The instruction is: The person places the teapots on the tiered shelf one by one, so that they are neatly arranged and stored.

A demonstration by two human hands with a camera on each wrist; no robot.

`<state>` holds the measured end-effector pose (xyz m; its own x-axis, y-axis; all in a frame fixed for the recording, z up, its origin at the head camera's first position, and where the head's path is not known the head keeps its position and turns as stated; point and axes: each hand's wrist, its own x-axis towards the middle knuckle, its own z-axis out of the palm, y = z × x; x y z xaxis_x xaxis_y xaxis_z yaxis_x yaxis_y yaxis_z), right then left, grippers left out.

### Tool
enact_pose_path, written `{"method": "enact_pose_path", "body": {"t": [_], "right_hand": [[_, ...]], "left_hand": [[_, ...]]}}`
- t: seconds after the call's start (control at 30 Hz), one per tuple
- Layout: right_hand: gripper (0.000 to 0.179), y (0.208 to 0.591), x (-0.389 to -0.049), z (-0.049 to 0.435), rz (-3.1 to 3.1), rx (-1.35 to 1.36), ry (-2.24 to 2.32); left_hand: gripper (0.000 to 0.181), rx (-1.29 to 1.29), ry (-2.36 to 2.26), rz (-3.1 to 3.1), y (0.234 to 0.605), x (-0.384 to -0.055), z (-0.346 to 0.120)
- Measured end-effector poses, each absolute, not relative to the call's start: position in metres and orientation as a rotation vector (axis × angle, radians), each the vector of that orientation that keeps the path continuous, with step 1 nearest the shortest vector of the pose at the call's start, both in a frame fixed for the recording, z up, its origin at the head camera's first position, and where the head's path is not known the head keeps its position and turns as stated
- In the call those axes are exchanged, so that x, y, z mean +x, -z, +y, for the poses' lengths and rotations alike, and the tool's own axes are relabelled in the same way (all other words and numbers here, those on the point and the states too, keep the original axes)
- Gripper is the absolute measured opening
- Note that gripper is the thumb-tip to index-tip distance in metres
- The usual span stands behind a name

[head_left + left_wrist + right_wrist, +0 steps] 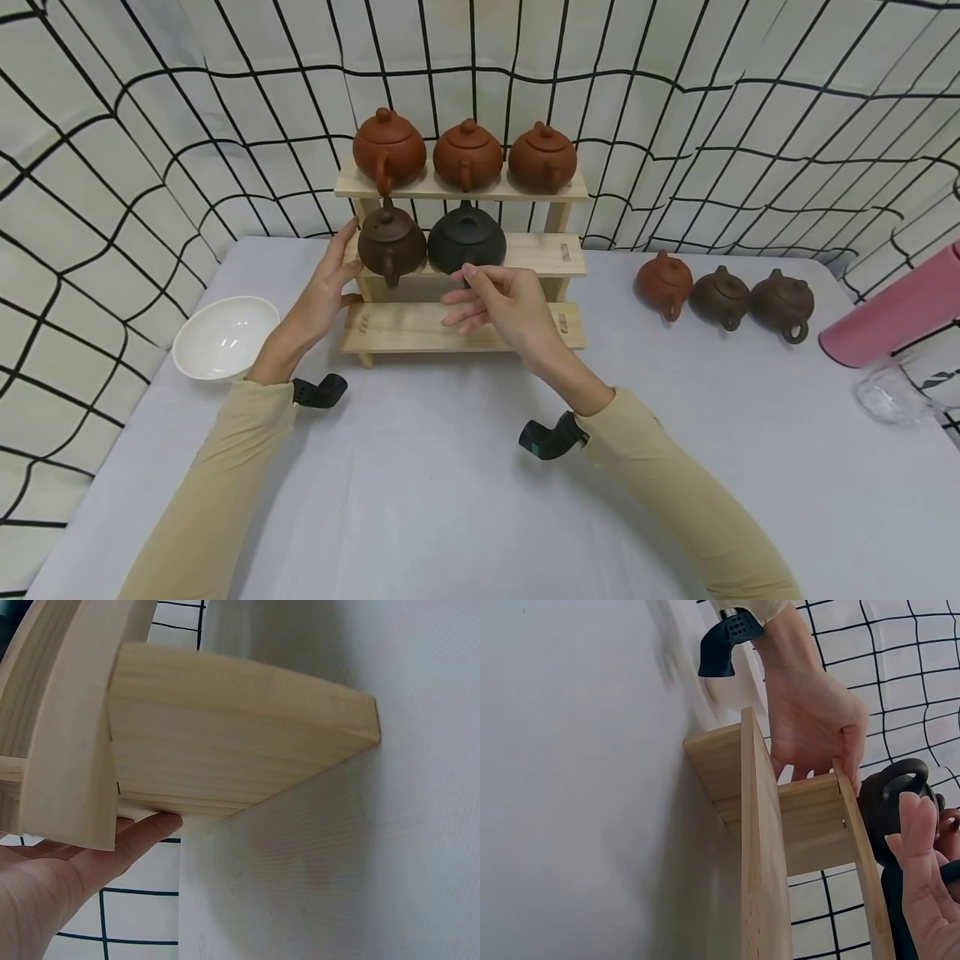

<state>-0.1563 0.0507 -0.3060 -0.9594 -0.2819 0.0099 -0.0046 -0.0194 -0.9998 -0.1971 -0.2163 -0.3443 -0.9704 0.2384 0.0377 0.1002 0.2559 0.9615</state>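
Observation:
A three-tier wooden stand holds teapots on its upper two shelves. My left hand grips the stand's left end at the middle shelf; in the right wrist view its thumb lies at the shelf edge, fingers below. Beside it sits a dark brown teapot. To the right is a black teapot, upright on the same shelf. My right hand pinches the black teapot's front handle between thumb and forefinger, hiding most of it; the other fingers extend loosely. The left wrist view shows the stand's side panel.
Several red-brown teapots line the top shelf. At right on the white table stand a small reddish teapot and two dark brown teapots, then a pink cylinder and a clear glass vessel. A white bowl is at left. Black wire mesh surrounds the table.

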Motion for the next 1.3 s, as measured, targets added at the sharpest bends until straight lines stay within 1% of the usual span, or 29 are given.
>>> {"method": "enact_pose_path", "body": {"t": [0.23,0.43,0.63,0.8,1.0,1.13,1.3], "right_hand": [[0.031,0.310,-0.157,0.057,2.028,-0.350,2.102],[0.033,0.312,-0.155,0.081,2.033,-0.401,2.088],[0.038,0.313,-0.153,0.133,2.233,-0.346,1.934],[0.040,0.323,-0.151,0.197,2.431,-0.237,1.826],[0.047,0.343,-0.139,0.271,2.583,-0.068,1.758],[0.055,0.352,-0.133,0.295,2.609,0.063,1.646],[0.067,0.358,-0.133,0.301,2.524,0.124,1.562]], "left_hand": [[0.069,0.324,-1.823,2.384,0.344,-0.197,-0.216],[0.069,0.325,-1.832,2.384,0.342,-0.197,-0.217],[0.070,0.310,-1.830,2.386,0.343,-0.197,-0.217],[0.070,0.310,-1.829,2.379,0.344,-0.197,-0.217],[0.069,0.330,-1.817,2.387,0.345,-0.198,-0.217],[0.068,0.342,-1.811,2.395,0.345,-0.197,-0.218],[0.068,0.337,-1.813,2.400,0.345,-0.197,-0.217]]}}
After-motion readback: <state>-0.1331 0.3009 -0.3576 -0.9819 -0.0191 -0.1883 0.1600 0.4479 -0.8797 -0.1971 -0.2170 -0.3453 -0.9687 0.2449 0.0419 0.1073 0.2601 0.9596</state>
